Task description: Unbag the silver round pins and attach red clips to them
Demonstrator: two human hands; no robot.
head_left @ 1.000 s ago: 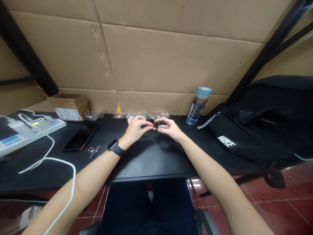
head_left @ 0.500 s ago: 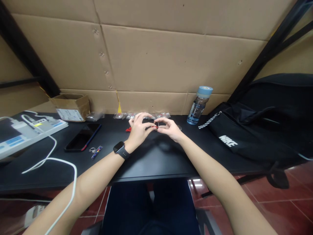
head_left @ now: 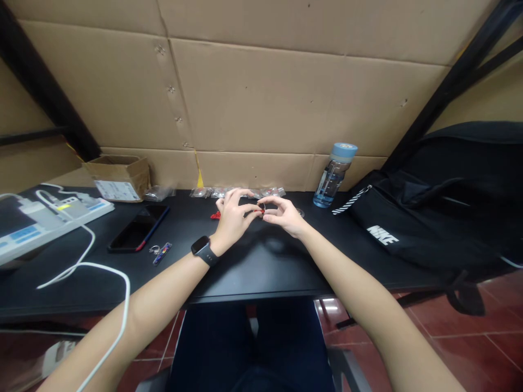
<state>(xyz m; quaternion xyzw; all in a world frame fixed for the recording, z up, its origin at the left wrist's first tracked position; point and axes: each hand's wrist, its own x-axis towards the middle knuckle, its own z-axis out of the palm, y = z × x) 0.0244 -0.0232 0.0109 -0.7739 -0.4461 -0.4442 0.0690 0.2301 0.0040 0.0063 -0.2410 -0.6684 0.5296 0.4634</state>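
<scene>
My left hand (head_left: 232, 216), with a black watch on its wrist, and my right hand (head_left: 283, 214) meet fingertip to fingertip above the black desk (head_left: 253, 261). Between them they pinch a small red piece with a thin metal ring (head_left: 260, 209); it is too small to make out further. A second small red piece (head_left: 214, 215) lies on the desk just left of my left hand. A row of small clear bags (head_left: 241, 192) with similar parts lies behind the hands, along the cardboard wall.
A blue-capped water bottle (head_left: 335, 177) stands right of the hands, next to a black bag (head_left: 429, 218). At the left lie a black phone (head_left: 138, 227), a small keychain (head_left: 159, 252), a white power strip (head_left: 44, 223) with cables, and a cardboard box (head_left: 118, 177).
My hands have drawn slightly closer together and lifted a little. The black round part seen between the fingers a second ago no longer shows; a red piece on the desk has come into sight.
</scene>
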